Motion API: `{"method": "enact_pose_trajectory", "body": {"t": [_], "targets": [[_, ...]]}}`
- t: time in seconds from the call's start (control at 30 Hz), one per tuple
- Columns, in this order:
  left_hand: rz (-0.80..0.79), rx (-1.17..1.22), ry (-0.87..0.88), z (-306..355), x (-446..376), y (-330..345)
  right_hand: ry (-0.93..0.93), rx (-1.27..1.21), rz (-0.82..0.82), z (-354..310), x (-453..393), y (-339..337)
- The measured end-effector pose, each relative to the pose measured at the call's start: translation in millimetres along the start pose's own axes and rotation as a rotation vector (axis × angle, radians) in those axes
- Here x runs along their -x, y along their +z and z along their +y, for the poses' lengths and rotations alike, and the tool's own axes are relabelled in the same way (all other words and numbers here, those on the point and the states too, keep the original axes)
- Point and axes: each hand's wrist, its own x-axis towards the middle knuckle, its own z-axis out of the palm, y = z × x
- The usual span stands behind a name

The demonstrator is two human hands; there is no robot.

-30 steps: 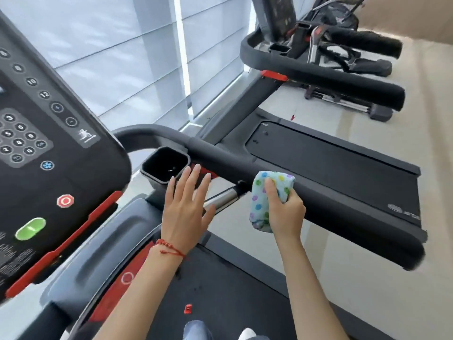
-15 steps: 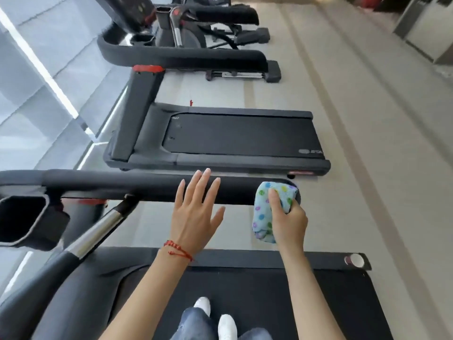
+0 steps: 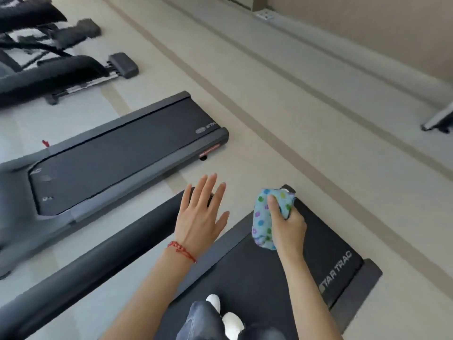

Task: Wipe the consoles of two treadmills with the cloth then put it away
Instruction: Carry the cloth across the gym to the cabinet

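Note:
A bunched light-blue cloth (image 3: pixel 264 217) with coloured dots is gripped in my right hand (image 3: pixel 286 222), held above the rear of the black treadmill belt (image 3: pixel 289 271) that I stand on. My left hand (image 3: pixel 199 217) is flat and open, fingers spread, over the end of this treadmill's black side handrail (image 3: pixel 93 263). A red cord bracelet circles the left wrist. The second treadmill's belt (image 3: pixel 117 155) lies to the left across a strip of floor. No console is in view.
My white shoes (image 3: pixel 225 315) and jeans show at the bottom. More black gym machines (image 3: pixel 49 69) stand at the top left. Beige floor with darker stripes (image 3: pixel 282 114) runs to the right, ending at a wall; a grey machine foot (image 3: pixel 438 119) shows at the right edge.
The view has swung right, away from the console and window toward the treadmills' rear ends and the open floor. Both hands keep their pose, the cloth still in the right hand.

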Motion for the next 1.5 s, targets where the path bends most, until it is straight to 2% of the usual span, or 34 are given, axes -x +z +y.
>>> {"method": "enact_pose_trajectory", "body": {"t": [0.23, 0.4, 0.57, 0.87, 1.5], "targets": [[-0.078, 0.114, 0.252, 53.3, -48.7, 35.9, 0.150, -0.042, 0.266, 37.2, -6.8, -60.4], [-0.087, 0.200, 0.401, 119.0, -90.8, 65.1, 0.217, -0.039, 0.471, 59.1, -27.7, -123.1], [-0.121, 0.246, 0.498, 195.6, -138.3, 96.3, 0.290, -0.095, 0.599, 79.9, -68.4, -193.5], [-0.147, 0.244, 0.560, 292.0, -217.2, 140.5, 0.326, -0.095, 0.705, 94.9, -159.7, -289.9], [-0.173, 0.265, 0.685, 405.6, -488.0, 271.8, 0.343, -0.077, 0.721, 81.0, -453.0, -367.6]]}}
